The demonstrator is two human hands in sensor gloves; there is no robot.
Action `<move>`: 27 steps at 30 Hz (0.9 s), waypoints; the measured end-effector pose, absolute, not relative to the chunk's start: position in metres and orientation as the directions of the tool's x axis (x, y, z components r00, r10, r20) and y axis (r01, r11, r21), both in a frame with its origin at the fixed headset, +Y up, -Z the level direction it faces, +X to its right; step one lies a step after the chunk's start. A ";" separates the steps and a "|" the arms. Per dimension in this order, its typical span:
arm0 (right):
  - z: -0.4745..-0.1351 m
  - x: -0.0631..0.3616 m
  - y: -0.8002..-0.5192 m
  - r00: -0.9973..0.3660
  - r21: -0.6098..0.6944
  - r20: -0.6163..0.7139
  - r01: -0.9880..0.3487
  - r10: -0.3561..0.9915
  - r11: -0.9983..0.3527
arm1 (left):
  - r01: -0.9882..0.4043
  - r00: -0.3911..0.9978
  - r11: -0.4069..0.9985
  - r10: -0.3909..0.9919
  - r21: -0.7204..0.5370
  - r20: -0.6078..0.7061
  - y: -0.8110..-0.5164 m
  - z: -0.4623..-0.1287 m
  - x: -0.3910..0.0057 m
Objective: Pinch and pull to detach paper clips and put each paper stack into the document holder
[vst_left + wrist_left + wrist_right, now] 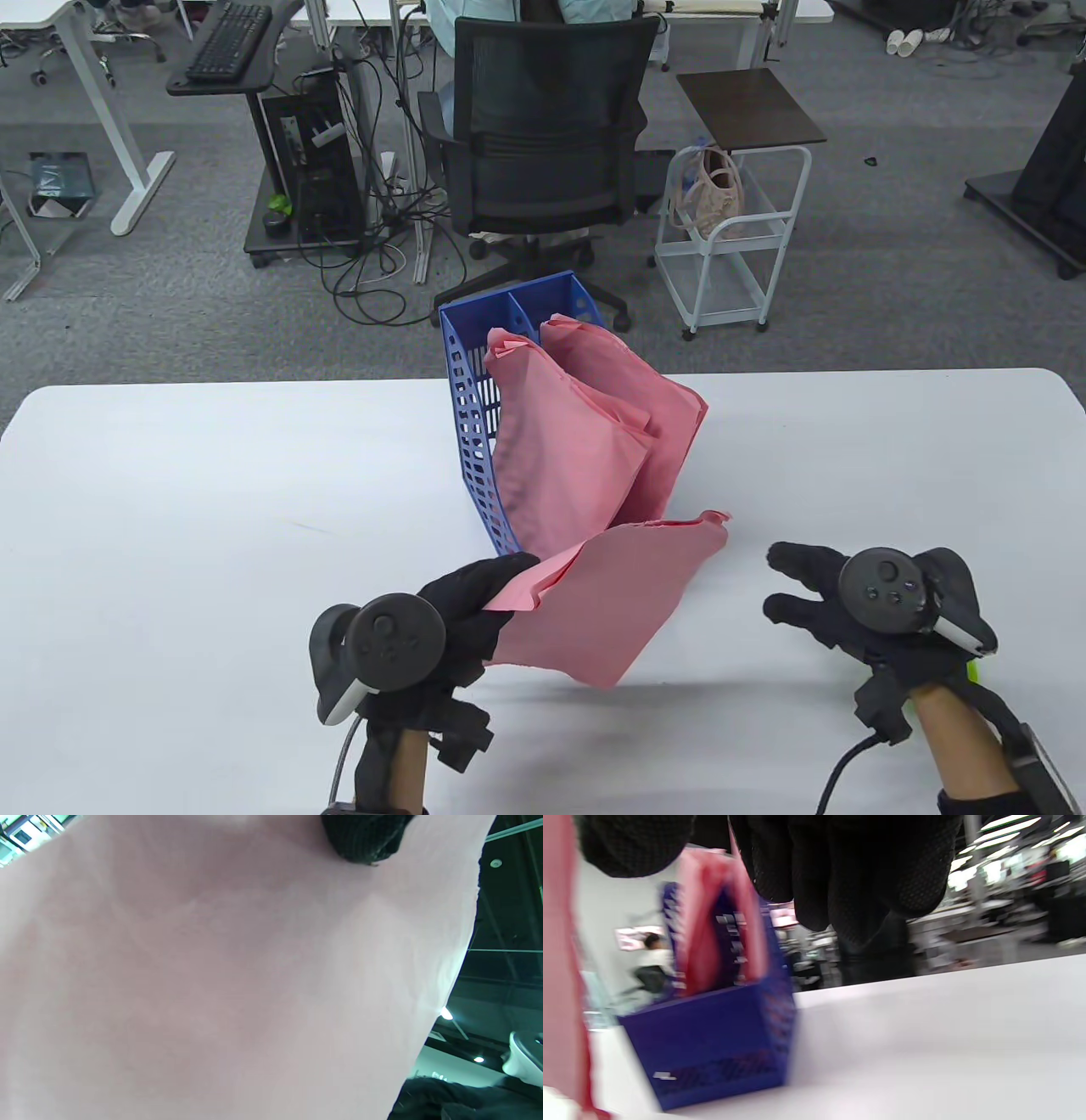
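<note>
A blue perforated document holder [468, 424] [721, 1043] stands at the middle of the white table [170, 509], with two pink paper stacks [585, 424] leaning out of it to the right. My left hand [475, 607] pinches the near-left corner of another pink paper stack [611, 594] and holds it lifted above the table in front of the holder. That sheet fills the left wrist view [212, 984]. My right hand [806, 590] hovers to the right of the stack with fingers spread, holding nothing. No paper clip is visible.
A black office chair [543, 136] and a white wheeled cart [730, 238] stand on the carpet beyond the table's far edge. Bare tabletop lies to the left and right of the holder.
</note>
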State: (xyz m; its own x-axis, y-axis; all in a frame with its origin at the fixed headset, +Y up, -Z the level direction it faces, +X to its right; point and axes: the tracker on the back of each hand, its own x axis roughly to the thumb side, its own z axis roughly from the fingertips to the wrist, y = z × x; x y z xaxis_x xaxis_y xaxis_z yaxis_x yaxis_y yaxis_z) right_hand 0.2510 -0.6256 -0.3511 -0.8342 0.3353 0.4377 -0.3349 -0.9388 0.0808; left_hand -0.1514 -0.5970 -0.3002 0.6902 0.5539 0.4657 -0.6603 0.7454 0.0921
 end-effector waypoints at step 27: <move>-0.347 0.185 -0.617 -0.515 0.353 0.630 -0.477 0.581 -0.805 | -0.616 0.698 0.788 0.533 0.021 0.479 -0.602 -0.305 -0.143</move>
